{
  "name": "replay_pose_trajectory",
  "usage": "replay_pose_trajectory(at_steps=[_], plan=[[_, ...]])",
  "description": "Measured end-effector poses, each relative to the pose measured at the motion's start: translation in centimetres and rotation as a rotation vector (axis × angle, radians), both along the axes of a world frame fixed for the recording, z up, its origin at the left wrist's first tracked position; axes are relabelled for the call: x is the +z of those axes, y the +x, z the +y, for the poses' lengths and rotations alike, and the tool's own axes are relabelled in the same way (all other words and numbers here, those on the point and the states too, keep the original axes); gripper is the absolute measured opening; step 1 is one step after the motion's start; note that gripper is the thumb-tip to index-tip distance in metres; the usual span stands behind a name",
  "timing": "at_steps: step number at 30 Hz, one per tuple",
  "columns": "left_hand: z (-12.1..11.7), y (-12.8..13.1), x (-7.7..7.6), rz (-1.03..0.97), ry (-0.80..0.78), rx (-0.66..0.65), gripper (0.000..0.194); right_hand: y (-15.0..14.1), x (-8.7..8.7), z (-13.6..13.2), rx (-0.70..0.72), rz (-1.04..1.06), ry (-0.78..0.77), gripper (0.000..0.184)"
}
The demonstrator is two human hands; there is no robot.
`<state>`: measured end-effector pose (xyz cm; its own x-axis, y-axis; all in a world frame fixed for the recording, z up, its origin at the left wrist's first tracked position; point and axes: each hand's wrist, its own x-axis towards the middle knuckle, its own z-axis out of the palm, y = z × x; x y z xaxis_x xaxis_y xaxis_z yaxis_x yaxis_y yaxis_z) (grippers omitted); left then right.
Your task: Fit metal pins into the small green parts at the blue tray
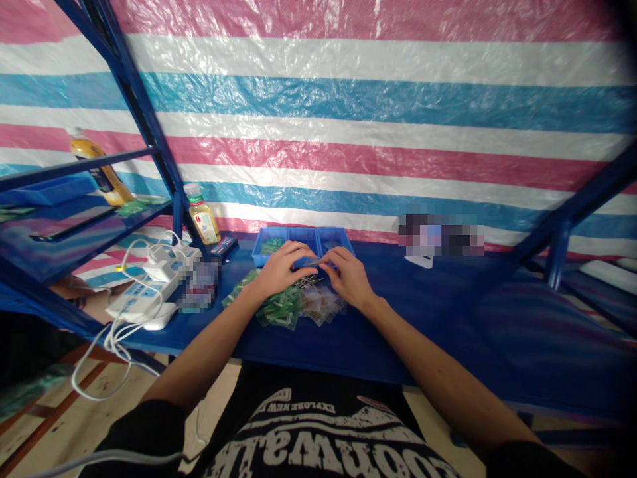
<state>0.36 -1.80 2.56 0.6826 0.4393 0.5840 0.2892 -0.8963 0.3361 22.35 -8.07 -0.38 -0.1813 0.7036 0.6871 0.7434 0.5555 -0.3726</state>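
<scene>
Slippage is the risk, as the left hand (281, 269) and right hand (348, 277) pinch a small thin strip (311, 262) just above loose silver metal pins (308, 282) and green plastic packets (279, 309), where a fumbled grip could drop it beside the blue divided plastic tray (303, 240).

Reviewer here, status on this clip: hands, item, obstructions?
Left hand and right hand together over blue divided tray, fingertips at a small flat item. Green packets and metal pieces just below. Power strip off to left, not between.
</scene>
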Motion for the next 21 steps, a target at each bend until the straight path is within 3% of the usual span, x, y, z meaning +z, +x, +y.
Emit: replay_pose_trajectory(at_steps=[8,21], plan=[[0.58,-0.15,-0.17,0.06,0.049,-0.016,0.028,-0.57,0.44,-0.59,0.086,-0.048,-0.056,0.019],[0.48,0.03,-0.27,0.045,0.055,-0.051,0.023,-0.43,0.09,-0.3,0.065,-0.05,-0.019,0.016]])
